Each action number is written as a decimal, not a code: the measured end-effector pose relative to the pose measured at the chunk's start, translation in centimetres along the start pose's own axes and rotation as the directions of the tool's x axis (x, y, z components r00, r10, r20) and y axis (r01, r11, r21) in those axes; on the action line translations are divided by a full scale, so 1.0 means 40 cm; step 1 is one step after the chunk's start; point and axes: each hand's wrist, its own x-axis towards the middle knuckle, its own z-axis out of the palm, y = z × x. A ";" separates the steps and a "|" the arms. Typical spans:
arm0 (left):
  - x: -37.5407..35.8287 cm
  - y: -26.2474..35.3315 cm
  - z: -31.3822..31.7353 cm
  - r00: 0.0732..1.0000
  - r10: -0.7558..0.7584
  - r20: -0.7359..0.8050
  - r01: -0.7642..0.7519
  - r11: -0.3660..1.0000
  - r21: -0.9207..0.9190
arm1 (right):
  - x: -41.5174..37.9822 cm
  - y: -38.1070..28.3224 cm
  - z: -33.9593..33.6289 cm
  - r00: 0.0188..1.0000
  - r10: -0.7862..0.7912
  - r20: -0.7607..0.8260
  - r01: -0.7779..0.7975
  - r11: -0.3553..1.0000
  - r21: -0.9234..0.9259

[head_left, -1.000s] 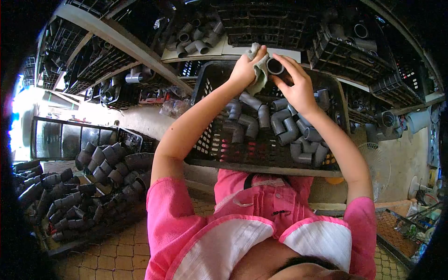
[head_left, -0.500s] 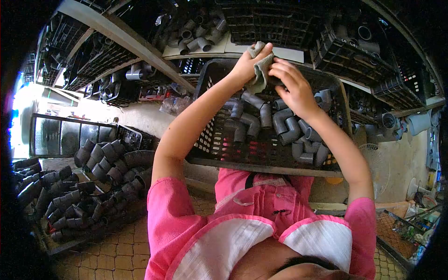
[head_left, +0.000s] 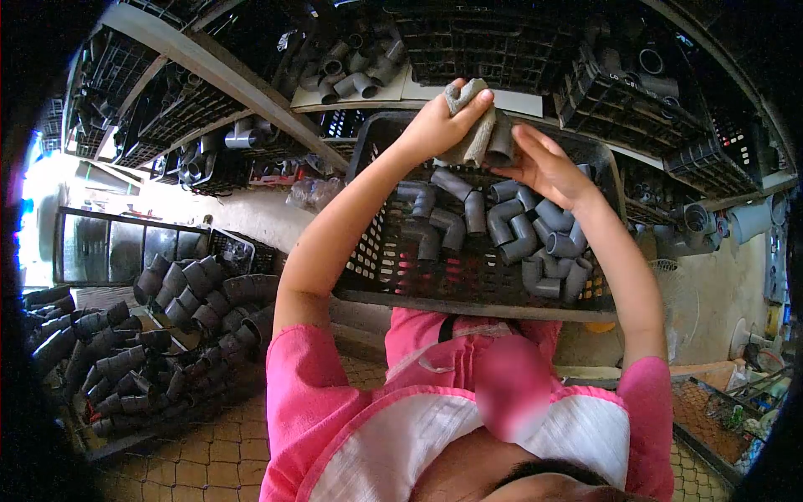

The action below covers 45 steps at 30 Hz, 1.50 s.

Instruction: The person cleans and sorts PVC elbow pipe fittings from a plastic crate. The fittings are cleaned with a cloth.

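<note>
A tiled floor (head_left: 209, 452) runs below shelves crowded with dark crates. One black basket (head_left: 393, 251) sits before the person, holding roughly fifteen grey pipe elbows (head_left: 510, 230), though the heap hides some. At twelve o'clock above it, the left hand (head_left: 439, 125) has its grip clenched on a grey rag (head_left: 468, 138) wrapped about one pipe fitting (head_left: 500, 144); the right hand (head_left: 548, 167) steadies that fitting, fingers loosely spread. At nine o'clock, a floor tray (head_left: 159, 418) carries a larger pile of elbows.
</note>
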 end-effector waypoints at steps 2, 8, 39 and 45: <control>0.000 0.033 0.004 0.998 -0.004 -0.069 0.006 0.999 0.038 | 0.010 0.006 -0.006 0.999 -0.019 -0.045 0.016 0.998 -0.055; -0.013 0.102 -0.065 0.943 0.172 -0.285 -0.081 0.949 0.305 | 0.007 0.007 -0.017 0.976 -0.105 -0.191 0.078 0.987 -0.142; -0.027 0.097 0.001 0.993 0.057 0.104 -0.082 0.965 0.249 | -0.037 -0.032 0.030 0.779 -0.506 0.371 0.372 -0.103 -0.923; -0.013 0.048 0.016 0.994 0.100 0.050 -0.106 0.987 0.121 | -0.024 -0.015 0.021 0.725 -0.563 0.397 0.355 -0.188 -0.916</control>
